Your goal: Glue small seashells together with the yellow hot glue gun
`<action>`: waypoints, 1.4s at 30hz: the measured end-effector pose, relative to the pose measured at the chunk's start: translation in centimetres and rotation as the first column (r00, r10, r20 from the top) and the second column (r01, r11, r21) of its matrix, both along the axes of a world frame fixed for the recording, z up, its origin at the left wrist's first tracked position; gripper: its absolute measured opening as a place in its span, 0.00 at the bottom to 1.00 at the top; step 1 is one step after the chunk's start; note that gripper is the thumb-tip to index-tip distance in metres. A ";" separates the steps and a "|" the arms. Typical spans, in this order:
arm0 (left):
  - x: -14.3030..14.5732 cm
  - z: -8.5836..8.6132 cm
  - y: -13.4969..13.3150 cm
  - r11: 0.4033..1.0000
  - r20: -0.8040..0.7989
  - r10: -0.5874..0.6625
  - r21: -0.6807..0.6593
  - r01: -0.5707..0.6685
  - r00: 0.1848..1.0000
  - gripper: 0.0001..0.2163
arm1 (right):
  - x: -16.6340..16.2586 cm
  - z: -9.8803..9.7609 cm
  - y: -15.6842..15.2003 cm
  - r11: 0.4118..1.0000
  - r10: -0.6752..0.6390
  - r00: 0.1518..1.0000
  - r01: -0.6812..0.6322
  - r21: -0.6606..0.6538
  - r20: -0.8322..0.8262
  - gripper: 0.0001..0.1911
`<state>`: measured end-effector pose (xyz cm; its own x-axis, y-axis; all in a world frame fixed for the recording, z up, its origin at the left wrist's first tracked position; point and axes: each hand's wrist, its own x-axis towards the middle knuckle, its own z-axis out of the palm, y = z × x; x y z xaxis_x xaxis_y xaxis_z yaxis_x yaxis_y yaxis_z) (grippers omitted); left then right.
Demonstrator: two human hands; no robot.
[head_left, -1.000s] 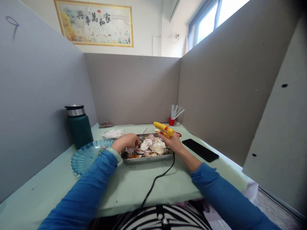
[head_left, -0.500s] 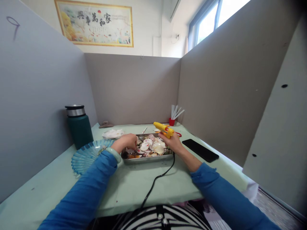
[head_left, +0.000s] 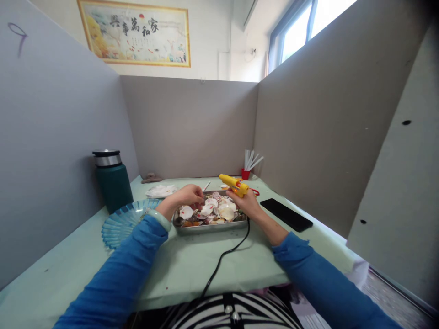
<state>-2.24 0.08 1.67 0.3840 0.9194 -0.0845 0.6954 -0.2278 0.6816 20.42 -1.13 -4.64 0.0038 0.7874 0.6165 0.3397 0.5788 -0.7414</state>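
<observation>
My right hand (head_left: 249, 204) is wrapped round a yellow hot glue gun (head_left: 233, 184), held above the right end of a metal tray (head_left: 212, 228). The gun's nozzle points up and to the left. A black cord (head_left: 224, 254) runs from below that hand to the table's front edge. Many seashells (head_left: 207, 209), white, pink and brown, fill the tray. Over the tray's back left part, my left hand (head_left: 188, 195) has its fingers curled downward and drawn together. Anything between the fingertips is too small or hidden to make out.
To the left stand a blue fluted glass dish (head_left: 115, 228) and a green flask (head_left: 114, 185). Behind the tray lies a crumpled white plastic bag (head_left: 160, 191). A red cup (head_left: 245, 174) holds white glue sticks (head_left: 252, 160). A black phone (head_left: 286, 214) lies right; grey partitions (head_left: 192, 128) enclose the table.
My left hand has lifted out of the shells and shifted a little right and back, uncovering a white shell at the tray's left. The right hand and glue gun stay put.
</observation>
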 end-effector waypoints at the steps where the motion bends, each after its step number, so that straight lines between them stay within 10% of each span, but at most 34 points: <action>1: 0.2 -0.2 0.1 0.999 0.105 -0.033 -0.038 0.037 0.994 0.08 | 0.0 0.1 0.0 1.000 0.003 1.000 -0.003 -0.006 -0.006 0.16; 13: 3.1 -0.4 -2.5 0.982 0.523 -0.070 -0.113 0.151 0.849 0.10 | -0.5 0.9 -0.9 0.978 0.167 0.973 -0.185 -0.102 -0.162 0.18; 19: 4.5 -1.1 -2.6 0.995 0.362 -0.011 0.098 -0.026 0.932 0.05 | -0.7 1.3 -1.4 0.968 0.191 0.963 -0.217 -0.127 -0.192 0.16; 29: 5.3 -1.8 -3.3 0.834 0.153 -0.086 0.552 -0.013 0.984 0.05 | -0.7 1.1 -1.1 0.961 0.230 0.947 -0.257 -0.101 -0.223 0.13; 42: 4.6 -1.9 -2.2 0.994 0.574 -0.071 0.111 0.008 0.816 0.09 | -0.7 1.0 -1.2 0.984 0.180 0.943 -0.176 0.038 -0.279 0.17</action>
<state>2.37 -2.11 -0.23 0.3694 0.8938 0.2542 0.1709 -0.3342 0.9269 19.70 -2.37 -3.64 0.0384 0.7832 0.6206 0.0093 0.6207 -0.7840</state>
